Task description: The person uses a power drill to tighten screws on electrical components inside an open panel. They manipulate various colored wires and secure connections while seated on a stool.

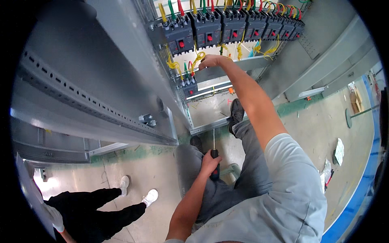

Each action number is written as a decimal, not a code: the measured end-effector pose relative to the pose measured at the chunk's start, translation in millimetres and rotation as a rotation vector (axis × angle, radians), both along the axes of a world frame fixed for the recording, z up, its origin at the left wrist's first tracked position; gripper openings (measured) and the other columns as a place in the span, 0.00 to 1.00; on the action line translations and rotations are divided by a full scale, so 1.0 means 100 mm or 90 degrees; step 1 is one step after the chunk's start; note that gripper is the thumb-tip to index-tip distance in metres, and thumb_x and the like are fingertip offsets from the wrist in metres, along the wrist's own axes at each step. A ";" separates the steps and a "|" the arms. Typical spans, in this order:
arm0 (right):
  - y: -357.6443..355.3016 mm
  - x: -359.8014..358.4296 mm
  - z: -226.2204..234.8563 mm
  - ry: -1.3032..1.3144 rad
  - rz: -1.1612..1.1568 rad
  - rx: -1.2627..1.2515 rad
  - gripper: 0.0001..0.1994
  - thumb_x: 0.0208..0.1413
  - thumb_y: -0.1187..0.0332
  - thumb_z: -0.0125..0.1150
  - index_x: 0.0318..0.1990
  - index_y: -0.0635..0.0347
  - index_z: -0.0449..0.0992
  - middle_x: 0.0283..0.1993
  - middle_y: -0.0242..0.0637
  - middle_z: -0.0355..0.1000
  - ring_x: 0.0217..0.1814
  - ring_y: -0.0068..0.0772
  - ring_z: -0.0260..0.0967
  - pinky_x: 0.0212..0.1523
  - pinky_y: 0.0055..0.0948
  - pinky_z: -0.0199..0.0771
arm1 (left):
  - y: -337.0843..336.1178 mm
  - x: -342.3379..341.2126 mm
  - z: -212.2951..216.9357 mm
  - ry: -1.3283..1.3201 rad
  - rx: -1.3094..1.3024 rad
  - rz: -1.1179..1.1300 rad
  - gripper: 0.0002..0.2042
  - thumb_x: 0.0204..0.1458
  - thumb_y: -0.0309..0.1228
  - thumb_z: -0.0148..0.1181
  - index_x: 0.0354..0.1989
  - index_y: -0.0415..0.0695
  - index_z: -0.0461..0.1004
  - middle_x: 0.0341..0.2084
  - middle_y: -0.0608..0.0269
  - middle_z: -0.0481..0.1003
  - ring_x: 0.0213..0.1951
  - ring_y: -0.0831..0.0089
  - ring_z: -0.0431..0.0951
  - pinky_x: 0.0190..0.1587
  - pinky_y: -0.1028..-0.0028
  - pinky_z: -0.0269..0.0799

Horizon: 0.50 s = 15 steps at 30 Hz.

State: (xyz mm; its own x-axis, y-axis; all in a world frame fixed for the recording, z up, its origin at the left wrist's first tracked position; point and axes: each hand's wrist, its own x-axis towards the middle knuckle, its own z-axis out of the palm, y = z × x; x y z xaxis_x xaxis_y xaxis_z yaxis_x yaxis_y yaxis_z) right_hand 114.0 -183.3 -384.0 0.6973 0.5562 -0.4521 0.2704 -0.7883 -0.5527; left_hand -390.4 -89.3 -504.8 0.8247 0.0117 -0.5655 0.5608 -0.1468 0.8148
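My left hand (210,163) is wrapped round the black handle of a screwdriver (215,175), held over my lap with its long metal shaft pointing away from me. My right arm stretches into the metal cabinet frame. Up there my right hand (212,61) has its fingers bent together beside a coiled yellow wire (198,60); whatever is between the fingertips is hidden. Just below and left of it sits a small black breaker (189,90) with green, red and yellow wires on top. A row of black circuit breakers (208,32) with red switches runs above the hand.
A tall grey cabinet panel (101,77) rises on the left; another grey panel (328,60) stands at right. The frame's lower rail (208,126) crosses before my feet. A person in black trousers (109,206) is at lower left. Plastic wrapping (339,150) lies on the floor.
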 end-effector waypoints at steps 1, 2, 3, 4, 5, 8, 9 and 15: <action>-0.10 -0.04 0.04 -0.077 -0.019 -0.024 0.40 0.40 0.36 0.72 0.56 0.57 0.82 0.61 0.47 0.77 0.63 0.46 0.75 0.63 0.44 0.73 | -0.02 0.06 0.02 -0.021 0.003 -0.005 0.18 0.45 0.32 0.68 0.44 0.38 0.75 0.31 0.55 0.78 0.34 0.64 0.80 0.39 0.65 0.75; -0.11 -0.25 0.09 -0.150 -0.025 -0.046 0.45 0.39 0.33 0.73 0.60 0.58 0.80 0.63 0.47 0.76 0.66 0.46 0.73 0.64 0.42 0.72 | -0.06 0.05 0.02 -0.038 0.006 0.003 0.17 0.45 0.32 0.68 0.43 0.38 0.75 0.31 0.55 0.78 0.33 0.65 0.80 0.39 0.65 0.75; -0.17 -0.34 0.07 -0.222 -0.042 -0.068 0.50 0.37 0.30 0.73 0.64 0.59 0.77 0.65 0.47 0.74 0.68 0.46 0.72 0.66 0.41 0.72 | -0.06 0.06 0.04 -0.055 0.011 -0.001 0.17 0.45 0.32 0.68 0.42 0.39 0.75 0.30 0.56 0.78 0.33 0.65 0.79 0.38 0.65 0.74; -0.16 -0.33 0.11 -0.163 0.023 -0.102 0.64 0.33 0.23 0.72 0.71 0.67 0.65 0.71 0.53 0.67 0.73 0.47 0.67 0.71 0.38 0.66 | -0.06 0.09 0.04 -0.044 -0.002 -0.008 0.17 0.45 0.32 0.68 0.42 0.39 0.74 0.30 0.56 0.78 0.32 0.66 0.79 0.37 0.65 0.74; -0.16 -0.36 0.19 -0.170 0.002 -0.106 0.64 0.33 0.23 0.72 0.71 0.67 0.66 0.71 0.54 0.68 0.72 0.48 0.67 0.71 0.39 0.66 | -0.04 0.12 0.05 -0.034 -0.012 -0.010 0.16 0.45 0.32 0.68 0.42 0.39 0.74 0.29 0.57 0.77 0.32 0.66 0.79 0.37 0.65 0.74; -0.02 -0.53 0.33 -0.210 -0.018 -0.116 0.63 0.33 0.22 0.70 0.69 0.67 0.69 0.68 0.54 0.70 0.71 0.50 0.68 0.71 0.40 0.67 | -0.06 0.08 0.01 -0.035 -0.030 0.000 0.16 0.46 0.32 0.68 0.41 0.39 0.74 0.28 0.58 0.77 0.31 0.67 0.79 0.36 0.64 0.74; -0.03 -0.53 0.32 -0.187 -0.018 -0.119 0.62 0.33 0.22 0.70 0.69 0.66 0.70 0.68 0.54 0.71 0.70 0.50 0.69 0.70 0.40 0.67 | -0.07 0.07 0.00 -0.043 -0.035 -0.001 0.16 0.46 0.32 0.68 0.41 0.39 0.74 0.28 0.58 0.77 0.31 0.67 0.79 0.36 0.64 0.74; -0.06 -0.48 0.18 -0.164 -0.042 -0.100 0.57 0.34 0.22 0.70 0.63 0.63 0.77 0.62 0.50 0.76 0.65 0.48 0.74 0.66 0.40 0.71 | -0.05 0.10 0.02 -0.012 0.022 -0.019 0.16 0.47 0.34 0.68 0.41 0.39 0.74 0.29 0.55 0.78 0.32 0.62 0.80 0.37 0.62 0.74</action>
State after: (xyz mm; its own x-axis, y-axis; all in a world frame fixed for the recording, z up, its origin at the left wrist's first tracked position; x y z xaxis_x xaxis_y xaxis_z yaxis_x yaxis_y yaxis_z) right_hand 66.2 -189.5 -365.9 0.8329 0.4428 -0.3319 0.3310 -0.8793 -0.3425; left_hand -380.2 -94.6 -502.8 0.8353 0.0064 -0.5498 0.5407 -0.1912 0.8192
